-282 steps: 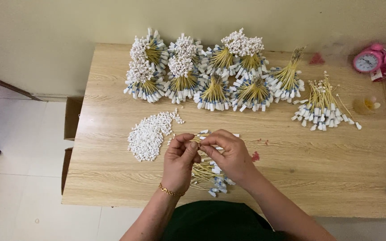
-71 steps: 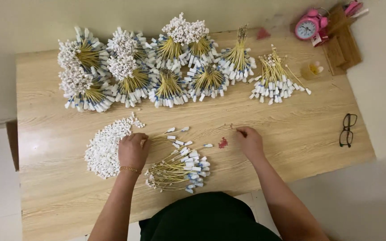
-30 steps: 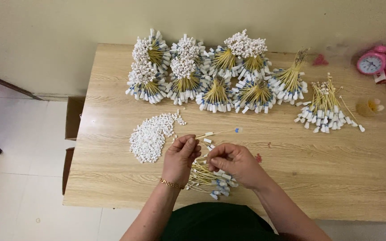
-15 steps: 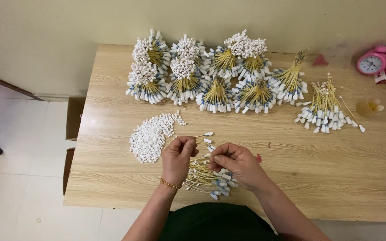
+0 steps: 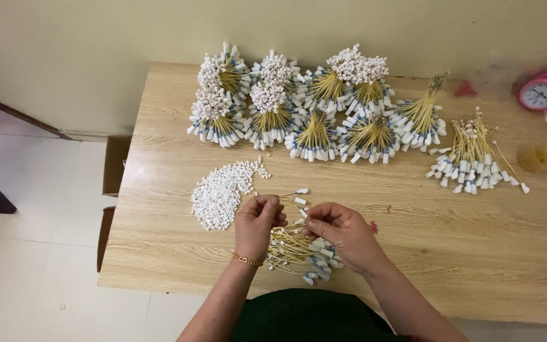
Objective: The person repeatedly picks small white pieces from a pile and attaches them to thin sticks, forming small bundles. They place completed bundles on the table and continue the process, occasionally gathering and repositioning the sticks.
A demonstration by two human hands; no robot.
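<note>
Your left hand (image 5: 257, 221) and right hand (image 5: 343, 231) meet over the near edge of the wooden table (image 5: 451, 253). The fingers of both are curled and pinched together around a thin yellow stick with a white tip; the exact grip is too small to make out. Directly beneath and between your hands lies a loose pile of yellow sticks (image 5: 299, 250) with white and blue ends, fanned toward your body. 2 or 3 single sticks (image 5: 295, 193) lie just beyond your fingertips. A heap of small white caps (image 5: 220, 196) sits just left of your left hand. Tied bundles (image 5: 311, 104) stand in rows along the far edge. A smaller loose bunch (image 5: 473, 155) lies at far right, near a pink clock (image 5: 542, 92). A gold bracelet (image 5: 248, 259) circles your left wrist.
</note>
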